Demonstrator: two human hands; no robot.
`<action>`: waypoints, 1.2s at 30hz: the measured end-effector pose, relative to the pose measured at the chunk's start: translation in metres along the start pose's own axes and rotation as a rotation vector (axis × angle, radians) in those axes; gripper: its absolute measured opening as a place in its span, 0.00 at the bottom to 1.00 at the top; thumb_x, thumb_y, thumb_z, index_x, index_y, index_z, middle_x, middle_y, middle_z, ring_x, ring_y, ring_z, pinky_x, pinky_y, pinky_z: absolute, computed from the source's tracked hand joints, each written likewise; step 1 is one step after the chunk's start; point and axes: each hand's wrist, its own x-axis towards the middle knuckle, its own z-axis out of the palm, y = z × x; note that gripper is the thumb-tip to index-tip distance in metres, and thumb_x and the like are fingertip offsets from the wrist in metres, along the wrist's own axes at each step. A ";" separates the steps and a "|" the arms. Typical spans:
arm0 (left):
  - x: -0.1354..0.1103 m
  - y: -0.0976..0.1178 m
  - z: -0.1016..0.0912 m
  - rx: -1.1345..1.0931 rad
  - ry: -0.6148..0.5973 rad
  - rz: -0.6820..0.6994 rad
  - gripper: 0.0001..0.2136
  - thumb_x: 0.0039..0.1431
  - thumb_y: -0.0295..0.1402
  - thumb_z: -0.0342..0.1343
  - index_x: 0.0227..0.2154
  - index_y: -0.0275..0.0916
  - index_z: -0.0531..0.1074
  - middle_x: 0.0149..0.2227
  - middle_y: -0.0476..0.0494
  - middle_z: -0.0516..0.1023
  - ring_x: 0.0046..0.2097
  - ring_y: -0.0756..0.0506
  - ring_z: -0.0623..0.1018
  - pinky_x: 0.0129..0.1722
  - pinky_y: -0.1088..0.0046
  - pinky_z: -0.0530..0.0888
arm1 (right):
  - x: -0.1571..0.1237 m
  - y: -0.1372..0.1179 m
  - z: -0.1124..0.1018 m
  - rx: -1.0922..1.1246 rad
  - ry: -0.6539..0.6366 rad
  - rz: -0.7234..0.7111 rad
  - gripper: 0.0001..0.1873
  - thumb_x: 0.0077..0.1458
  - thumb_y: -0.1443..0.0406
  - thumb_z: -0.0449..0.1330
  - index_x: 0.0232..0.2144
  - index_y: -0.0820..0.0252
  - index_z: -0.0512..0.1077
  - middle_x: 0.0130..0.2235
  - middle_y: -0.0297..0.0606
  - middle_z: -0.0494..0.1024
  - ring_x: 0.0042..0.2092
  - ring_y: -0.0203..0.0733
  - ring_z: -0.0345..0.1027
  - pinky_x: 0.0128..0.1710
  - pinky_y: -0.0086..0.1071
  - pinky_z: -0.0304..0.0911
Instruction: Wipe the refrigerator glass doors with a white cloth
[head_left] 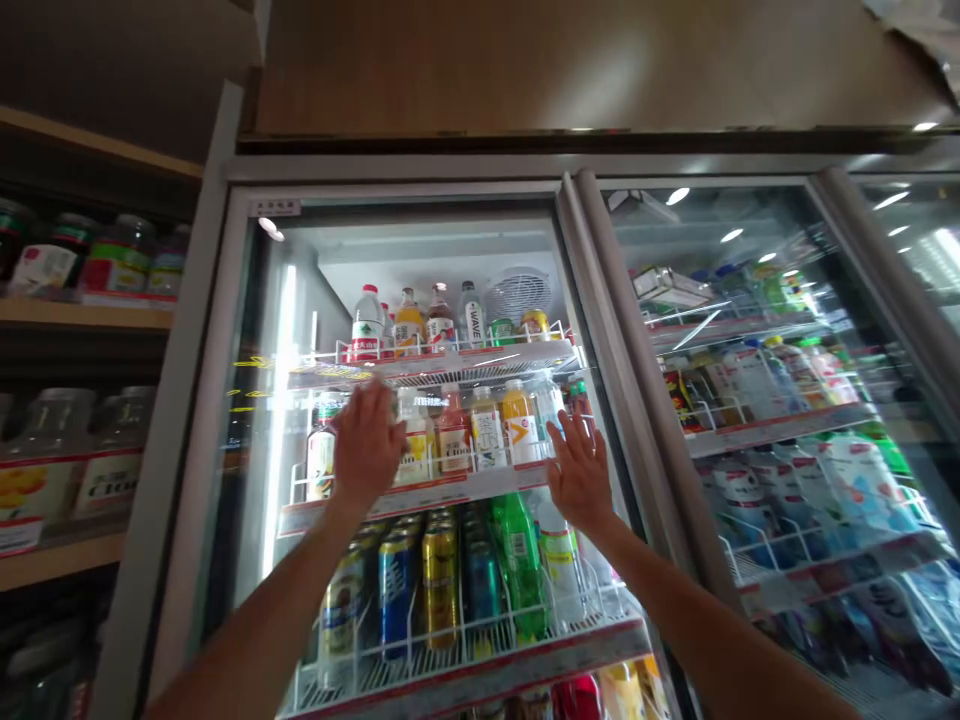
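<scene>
Both arms reach up in front of a glass-fronted drinks fridge. My left hand is raised with its fingers out and holds nothing, overlapping the left part of the middle shelf. To the right, my right hand is spread and empty too, near an orange juice bottle. A salmon-coloured drink bottle and a white-labelled tea bottle stand between the hands. Whether either palm touches the glass, I cannot tell.
The upper shelf bears a red-capped water bottle and other drinks. Below are a blue can, a gold can and a green bottle. A second fridge door is on the right; jars line wooden shelves on the left.
</scene>
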 end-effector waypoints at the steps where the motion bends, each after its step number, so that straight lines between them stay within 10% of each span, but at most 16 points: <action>1: 0.002 -0.011 -0.001 0.017 0.035 -0.111 0.24 0.60 0.36 0.43 0.57 0.27 0.57 0.61 0.29 0.56 0.63 0.34 0.52 0.59 0.51 0.56 | 0.000 -0.001 0.000 -0.004 -0.003 0.008 0.26 0.59 0.64 0.45 0.59 0.62 0.54 0.62 0.47 0.55 0.65 0.48 0.35 0.61 0.52 0.40; 4: 0.005 0.011 0.005 0.010 0.043 -0.228 0.25 0.59 0.36 0.44 0.56 0.25 0.56 0.62 0.26 0.51 0.63 0.32 0.50 0.58 0.46 0.54 | -0.001 -0.001 0.001 -0.015 -0.023 0.019 0.27 0.59 0.63 0.45 0.60 0.63 0.53 0.62 0.47 0.54 0.65 0.48 0.36 0.61 0.51 0.39; 9: 0.004 0.099 0.025 -0.128 -0.129 0.221 0.23 0.58 0.34 0.45 0.57 0.33 0.57 0.63 0.38 0.54 0.65 0.40 0.49 0.61 0.57 0.54 | -0.003 0.003 0.001 -0.013 -0.025 -0.001 0.28 0.60 0.63 0.44 0.62 0.60 0.49 0.63 0.45 0.53 0.65 0.47 0.36 0.61 0.51 0.39; 12: 0.003 0.067 0.017 -0.105 -0.121 0.191 0.22 0.59 0.33 0.44 0.57 0.34 0.58 0.62 0.40 0.55 0.64 0.41 0.50 0.61 0.58 0.55 | -0.004 0.003 0.002 -0.014 -0.012 -0.001 0.29 0.60 0.63 0.44 0.62 0.59 0.48 0.62 0.45 0.54 0.65 0.47 0.38 0.61 0.50 0.40; 18: -0.013 -0.047 -0.016 -0.002 0.073 -0.288 0.24 0.61 0.36 0.41 0.57 0.27 0.57 0.62 0.29 0.52 0.64 0.36 0.51 0.61 0.53 0.53 | -0.003 0.001 0.002 -0.042 -0.027 0.008 0.28 0.60 0.62 0.44 0.61 0.60 0.49 0.62 0.46 0.54 0.65 0.48 0.37 0.60 0.50 0.41; 25: -0.030 0.034 -0.003 -0.066 -0.077 0.085 0.23 0.59 0.34 0.45 0.57 0.34 0.57 0.62 0.37 0.55 0.64 0.40 0.50 0.61 0.56 0.54 | -0.004 0.003 0.001 -0.025 -0.011 -0.007 0.28 0.60 0.63 0.44 0.61 0.59 0.49 0.62 0.45 0.54 0.65 0.47 0.37 0.61 0.50 0.41; 28: -0.037 0.010 -0.012 -0.067 -0.070 0.095 0.23 0.59 0.33 0.44 0.58 0.34 0.56 0.61 0.36 0.56 0.64 0.40 0.52 0.61 0.56 0.56 | -0.004 0.003 0.001 -0.026 -0.009 -0.004 0.28 0.59 0.64 0.45 0.61 0.60 0.50 0.62 0.45 0.54 0.65 0.47 0.37 0.61 0.49 0.41; 32: -0.045 -0.049 -0.030 -0.016 0.051 -0.265 0.24 0.60 0.35 0.42 0.58 0.31 0.55 0.63 0.32 0.51 0.64 0.35 0.51 0.60 0.51 0.54 | -0.003 0.001 0.001 -0.037 -0.035 0.012 0.29 0.59 0.62 0.45 0.62 0.59 0.47 0.63 0.45 0.53 0.65 0.47 0.36 0.61 0.50 0.39; 36: -0.051 -0.004 -0.023 -0.056 -0.020 -0.179 0.25 0.59 0.33 0.43 0.59 0.31 0.54 0.63 0.31 0.49 0.64 0.36 0.49 0.61 0.51 0.52 | -0.004 0.002 0.002 -0.030 -0.042 0.018 0.30 0.60 0.61 0.45 0.63 0.58 0.46 0.64 0.44 0.51 0.65 0.47 0.37 0.61 0.49 0.38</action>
